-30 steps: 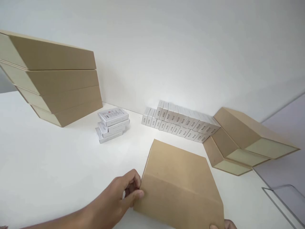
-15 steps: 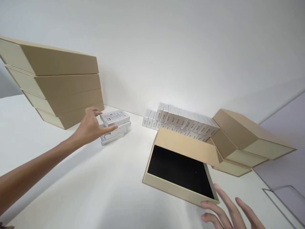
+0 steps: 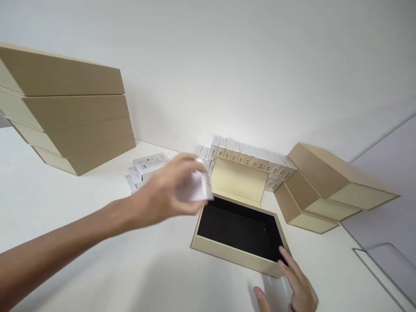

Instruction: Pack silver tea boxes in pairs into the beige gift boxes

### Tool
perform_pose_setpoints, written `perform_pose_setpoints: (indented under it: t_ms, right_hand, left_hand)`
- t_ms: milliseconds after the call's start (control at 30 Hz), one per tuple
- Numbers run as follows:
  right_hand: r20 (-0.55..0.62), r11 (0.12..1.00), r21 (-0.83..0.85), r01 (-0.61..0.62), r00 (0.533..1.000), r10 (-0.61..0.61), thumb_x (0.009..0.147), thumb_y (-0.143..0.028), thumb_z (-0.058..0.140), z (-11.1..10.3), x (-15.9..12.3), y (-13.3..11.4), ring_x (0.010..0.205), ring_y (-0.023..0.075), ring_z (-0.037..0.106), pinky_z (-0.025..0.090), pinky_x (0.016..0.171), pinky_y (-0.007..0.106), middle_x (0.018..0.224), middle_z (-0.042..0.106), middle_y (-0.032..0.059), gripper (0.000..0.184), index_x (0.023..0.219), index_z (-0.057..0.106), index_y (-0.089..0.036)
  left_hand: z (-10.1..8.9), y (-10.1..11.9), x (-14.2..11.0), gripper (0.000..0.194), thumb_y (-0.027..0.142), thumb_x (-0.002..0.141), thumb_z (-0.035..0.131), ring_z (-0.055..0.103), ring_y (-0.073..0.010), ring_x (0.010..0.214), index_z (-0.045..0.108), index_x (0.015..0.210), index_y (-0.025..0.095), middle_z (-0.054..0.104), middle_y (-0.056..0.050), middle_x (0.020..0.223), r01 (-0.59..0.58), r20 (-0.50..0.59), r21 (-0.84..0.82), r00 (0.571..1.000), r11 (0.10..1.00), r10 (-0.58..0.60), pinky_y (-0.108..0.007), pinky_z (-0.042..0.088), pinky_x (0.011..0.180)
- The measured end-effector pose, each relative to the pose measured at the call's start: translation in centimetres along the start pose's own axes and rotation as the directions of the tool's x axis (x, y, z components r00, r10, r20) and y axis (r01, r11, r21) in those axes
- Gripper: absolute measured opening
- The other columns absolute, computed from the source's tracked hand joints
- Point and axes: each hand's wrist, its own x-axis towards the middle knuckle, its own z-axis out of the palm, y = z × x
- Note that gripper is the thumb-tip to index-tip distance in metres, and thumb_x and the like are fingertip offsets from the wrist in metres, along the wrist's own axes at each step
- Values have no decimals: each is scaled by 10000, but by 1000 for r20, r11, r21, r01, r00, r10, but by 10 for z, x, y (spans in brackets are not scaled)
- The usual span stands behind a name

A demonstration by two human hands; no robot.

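Showing a little blurred, the white carton (image 3: 195,188) is hanging in the air at the far left corner of the open box (image 3: 234,256), and the left hand (image 3: 165,186) is doing the carrying! Thumb and fingers are wrapping around that carton from both sides, grasping it firmly, with its printed end pointing toward the box. Over on the other side, the right hand (image 3: 294,286) is holding nothing: its fingers are spreading loosely, the thumb standing well apart, while the fingertips are reaching the near right corner of the box, and whether they are pressing on it I cannot tell. The box is showing its black inside, and its lid (image 3: 238,180) is standing up at the back, hiding part of the long row of cartons (image 3: 250,154) behind. Just behind the left hand, a short stack of cartons (image 3: 147,164) is peeking out, partly covered. Further out, four tan boxes (image 3: 74,110) are towering at the left, three more boxes (image 3: 325,186) are piling up at the right, all sitting on the white table (image 3: 156,268) with a pale wall (image 3: 208,65) rising behind
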Motion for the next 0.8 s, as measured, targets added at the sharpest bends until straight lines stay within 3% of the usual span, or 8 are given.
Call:
perform_pose_setpoints:
  t_ms: [67,167,267,367,467,600,733,800]
  right_hand:
    - [-22,998,8,69,997,-69,866,-373,674,3,-1,-2,1157,373,625,521,844,475,1344,580,233,520,1314,497,-174]
    - [-22,995,-2,104,994,-104,883,-333,665,4,-2,-6,1215,378,590,516,884,502,1390,542,243,579,1393,445,-170]
    - [-12,996,9,94,996,-94,886,-333,660,5,-3,-7,1236,375,580,519,904,514,1386,544,229,576,1398,445,-183]
    - [-47,995,16,94,995,-93,882,-337,661,8,-4,-5,1223,369,593,533,893,504,1367,557,220,538,1362,467,-192]
    - [-45,995,14,104,994,-103,873,-413,663,10,-4,-2,1187,379,609,540,872,514,1351,563,232,540,1327,485,-183]
    - [-17,993,24,116,993,-115,878,-397,656,8,-5,1,1181,382,602,539,869,532,1335,558,240,530,1327,470,-185]
    - [5,995,27,98,995,-98,857,-338,675,8,-8,3,1179,389,599,543,846,519,1293,570,231,520,1312,475,-188]
    - [-2,996,27,80,997,-80,850,-351,678,9,-9,4,1170,388,605,545,826,507,1280,576,216,513,1299,476,-207]
  left_hand:
    - [19,28,18,478,356,782,791,582,-281,1201,628,1227,298,526,-71,1394,-83,310,-43,946,996,92,-385,513,994]
    - [47,51,44,460,374,817,791,597,-316,1189,677,1256,302,548,-112,1406,-202,633,-44,752,978,184,-419,506,978]
    - [68,48,59,422,382,819,782,658,-330,1055,714,1230,315,631,-122,1307,-186,781,-41,606,982,148,-415,530,842]
    - [81,33,60,342,421,743,822,686,-330,932,784,1070,325,715,-90,1091,-73,819,-68,565,995,97,-362,506,689]
    - [87,24,52,220,506,809,747,702,-317,889,806,918,324,739,-65,931,-30,806,-117,581,993,112,-335,487,657]
    - [82,20,40,289,526,934,612,701,-287,959,783,980,297,750,-63,1046,-87,665,-185,722,979,189,-387,504,860]
    - [50,-13,26,287,427,976,531,624,-279,1111,670,1075,196,688,-115,1186,-13,226,93,974,996,-8,-424,438,1030]
    - [23,-43,17,418,487,903,616,556,-341,1214,579,1171,169,630,-156,1256,175,-13,333,983,927,-182,-487,430,1053]
